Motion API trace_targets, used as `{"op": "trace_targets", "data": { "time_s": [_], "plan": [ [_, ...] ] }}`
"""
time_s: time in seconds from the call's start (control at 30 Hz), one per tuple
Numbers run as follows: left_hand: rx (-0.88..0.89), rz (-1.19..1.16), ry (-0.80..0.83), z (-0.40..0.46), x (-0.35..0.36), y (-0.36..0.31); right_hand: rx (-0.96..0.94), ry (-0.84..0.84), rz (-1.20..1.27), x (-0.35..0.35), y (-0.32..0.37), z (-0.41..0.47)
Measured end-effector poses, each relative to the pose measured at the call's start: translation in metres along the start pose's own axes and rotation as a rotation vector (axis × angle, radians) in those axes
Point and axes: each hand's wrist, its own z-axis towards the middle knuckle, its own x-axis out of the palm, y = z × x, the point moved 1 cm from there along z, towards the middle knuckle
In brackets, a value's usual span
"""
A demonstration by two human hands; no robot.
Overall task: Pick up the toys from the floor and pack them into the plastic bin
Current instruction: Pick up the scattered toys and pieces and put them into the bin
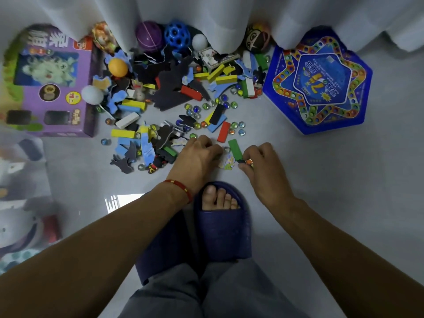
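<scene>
Gathering step: left hand (197, 154) fingers curled over small pieces, contents hidden; right hand (254, 157) pinches a marble (249, 161) beside green block (235, 148). Next: carry to bin (23, 180)

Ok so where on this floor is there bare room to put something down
Bare floor: right of the right hand, below the blue star game board. Also between the purple box and slipper. Crowded: the marbles and blocks ahead.
</scene>
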Motion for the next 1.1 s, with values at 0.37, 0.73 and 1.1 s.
{"op": "trace_targets", "data": {
  "time_s": [0.37, 0.73, 1.1],
  "plan": [
    [-0.29, -0.305, 0.003, -0.001, -0.016, -0.005, 0.083, 0.084, 0.035, -0.004, 0.009, 0.005],
    [-1.081, -1.949, 0.037, -0.018, -0.04, -0.029, 0.24, 0.025, 0.275, -0.022, 0.019, -0.001],
    [-1.125, -2.055, 0.156, -0.023, -0.031, -0.035, -0.01, 0.031, 0.422, -0.054, 0.085, 0.009]
  ]
}}
